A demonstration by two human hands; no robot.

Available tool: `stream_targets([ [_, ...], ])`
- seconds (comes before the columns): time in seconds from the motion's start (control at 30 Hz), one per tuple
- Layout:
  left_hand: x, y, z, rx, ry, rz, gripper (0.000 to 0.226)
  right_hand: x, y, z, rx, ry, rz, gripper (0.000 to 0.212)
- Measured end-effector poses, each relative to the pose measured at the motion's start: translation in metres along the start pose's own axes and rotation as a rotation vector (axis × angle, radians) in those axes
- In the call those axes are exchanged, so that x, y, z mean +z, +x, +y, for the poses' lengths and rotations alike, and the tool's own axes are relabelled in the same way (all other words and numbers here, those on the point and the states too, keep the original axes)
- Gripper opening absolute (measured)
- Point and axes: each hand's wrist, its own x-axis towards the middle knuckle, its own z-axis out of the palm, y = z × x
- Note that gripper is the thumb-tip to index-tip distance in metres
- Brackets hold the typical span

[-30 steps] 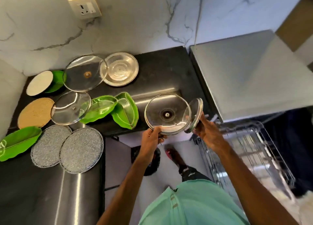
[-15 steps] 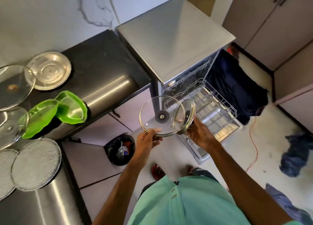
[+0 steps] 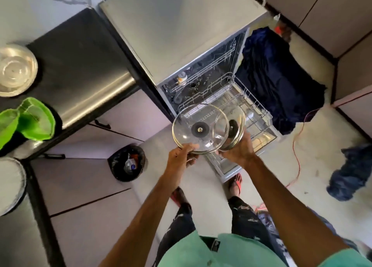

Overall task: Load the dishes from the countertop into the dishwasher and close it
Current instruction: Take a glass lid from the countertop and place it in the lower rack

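My left hand (image 3: 182,153) grips the near rim of a large glass lid (image 3: 200,128) with a dark centre knob. My right hand (image 3: 236,150) holds a smaller glass lid (image 3: 235,121), tilted and partly behind the large one. Both lids hang above the pulled-out lower rack (image 3: 251,109) of the open dishwasher (image 3: 181,29). Its upper rack (image 3: 203,73) shows inside. On the black countertop (image 3: 80,51) at the left lie a steel plate (image 3: 16,69), green leaf-shaped dishes (image 3: 34,119) and a round textured plate (image 3: 10,184), cut off by the frame.
A black bin (image 3: 127,162) with rubbish stands on the floor below the counter. A dark blue cloth (image 3: 277,73) lies right of the dishwasher, another blue cloth (image 3: 356,172) at far right. A red cable (image 3: 296,146) runs over the floor. My feet (image 3: 235,184) stand beside the dishwasher door.
My view has swung right from the countertop to the dishwasher. Both hands have carried the two glass lids over the lower rack; most countertop dishes have left the frame.
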Motion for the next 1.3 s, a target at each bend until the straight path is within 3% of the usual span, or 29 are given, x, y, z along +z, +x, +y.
stream_targets([
  [0.17,0.060,0.066,-0.048,-0.056,-0.005,0.061,0.009,-0.084,0.052,-0.038,-0.046,-0.046,0.002,0.047],
  [0.33,0.070,0.153,-0.104,-0.127,-0.044,0.138,0.012,-0.190,0.122,-0.039,-0.050,-0.276,0.102,0.051],
  [0.47,0.052,0.225,-0.147,-0.144,-0.047,0.179,0.018,-0.257,0.185,-0.015,-0.033,-0.189,0.107,0.038],
  [0.63,0.020,0.289,-0.187,-0.163,-0.037,0.299,0.021,-0.308,0.259,0.017,0.020,-0.200,0.281,0.021],
  [0.73,0.003,0.307,-0.200,-0.199,-0.046,0.370,0.020,-0.314,0.282,0.031,-0.003,-0.486,0.331,0.036],
  [0.83,-0.008,0.315,-0.205,-0.218,-0.054,0.388,0.023,-0.312,0.295,0.044,-0.045,-0.697,0.405,0.034],
  [0.97,-0.012,0.324,-0.208,-0.231,-0.078,0.396,0.027,-0.309,0.304,0.063,-0.311,-1.430,0.416,0.013],
  [1.03,-0.014,0.328,-0.209,-0.236,-0.083,0.398,0.024,-0.306,0.307,0.072,-0.341,-1.555,0.313,0.007],
  [1.13,-0.019,0.332,-0.212,-0.234,-0.081,0.384,0.021,-0.298,0.314,0.089,-0.328,-1.739,0.194,0.015],
  [1.3,-0.028,0.336,-0.218,-0.247,-0.099,0.374,0.019,-0.282,0.328,0.117,-0.204,-1.838,0.178,0.027],
])
